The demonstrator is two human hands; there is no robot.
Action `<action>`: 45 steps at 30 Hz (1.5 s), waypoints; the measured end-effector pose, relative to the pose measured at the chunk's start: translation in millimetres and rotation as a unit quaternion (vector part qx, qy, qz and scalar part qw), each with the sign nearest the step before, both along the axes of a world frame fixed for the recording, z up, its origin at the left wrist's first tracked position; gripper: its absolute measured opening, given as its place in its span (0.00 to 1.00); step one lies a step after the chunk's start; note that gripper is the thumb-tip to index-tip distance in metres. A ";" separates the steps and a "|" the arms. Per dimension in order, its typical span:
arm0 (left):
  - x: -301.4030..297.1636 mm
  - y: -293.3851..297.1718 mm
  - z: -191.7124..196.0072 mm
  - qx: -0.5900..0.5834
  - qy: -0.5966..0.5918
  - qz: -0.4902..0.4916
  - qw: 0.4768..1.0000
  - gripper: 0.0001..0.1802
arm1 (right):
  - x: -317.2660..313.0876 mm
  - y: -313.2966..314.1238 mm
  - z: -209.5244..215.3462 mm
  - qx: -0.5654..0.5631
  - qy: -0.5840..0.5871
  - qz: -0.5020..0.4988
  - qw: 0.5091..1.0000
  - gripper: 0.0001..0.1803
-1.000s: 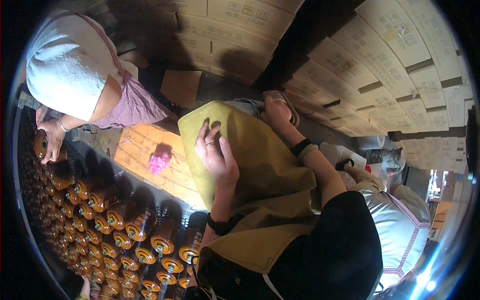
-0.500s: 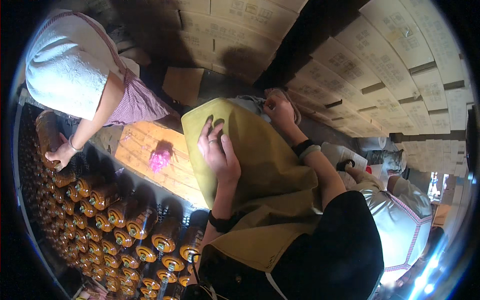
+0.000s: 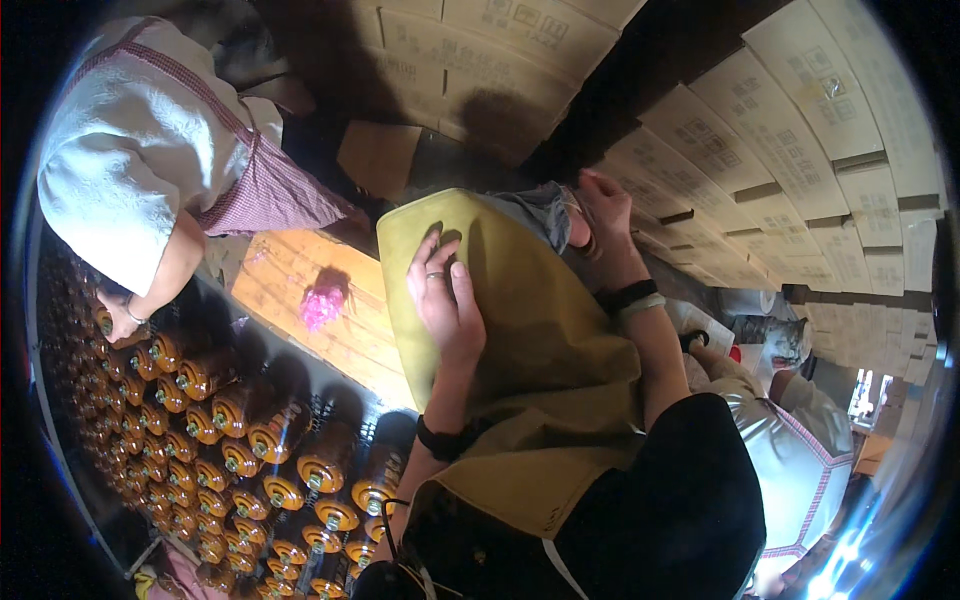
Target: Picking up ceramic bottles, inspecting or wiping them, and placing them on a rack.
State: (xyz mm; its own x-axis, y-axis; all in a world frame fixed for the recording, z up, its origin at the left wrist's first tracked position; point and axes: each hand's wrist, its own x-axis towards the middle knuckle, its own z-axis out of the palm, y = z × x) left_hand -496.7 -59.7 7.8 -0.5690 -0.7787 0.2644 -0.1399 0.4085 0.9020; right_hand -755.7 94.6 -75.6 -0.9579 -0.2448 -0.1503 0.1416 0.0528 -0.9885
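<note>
Olive-yellow fabric, an apron (image 3: pixel 520 330), is lying draped over the person's lap and front, reaching from the chest out to the knees. The left hand (image 3: pixel 445 300) is resting flat on its upper part, palm down, the fingers (image 3: pixel 425 262) spread and stretched out, gripping nothing; a ring is showing on one finger and a dark band is sitting at the wrist. The right hand (image 3: pixel 605 215) is lying at the far edge of the apron, where a bit of grey cloth (image 3: pixel 535 210) is showing, and its fingers are curling there; whether they are pinching the fabric I cannot tell. A dark wristband and a pale one are circling that forearm.

To the left, a co-worker in a white top (image 3: pixel 130 150) is bending over rows of orange-capped cans (image 3: pixel 250 440) standing packed together. Between the cans and the apron a wooden board (image 3: pixel 300 330) is lying, with a small pink clump (image 3: pixel 322 305) on it. Stacked cardboard boxes (image 3: pixel 760 130) are filling the background
</note>
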 end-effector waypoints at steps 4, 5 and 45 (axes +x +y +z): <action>-4.3 -1.1 -12.7 0.081 0.049 -0.016 0.995 0.16 | 14.6 -5.7 39.5 -0.266 -0.082 0.043 0.960 0.11; -10.1 -1.9 -15.2 0.105 0.087 -0.022 0.990 0.16 | 8.1 -1.3 41.8 -0.267 -0.074 0.086 0.957 0.13; 224.7 -49.8 196.6 0.339 0.118 -0.105 0.927 0.14 | 271.6 -181.6 297.4 -0.135 0.219 0.910 0.324 0.06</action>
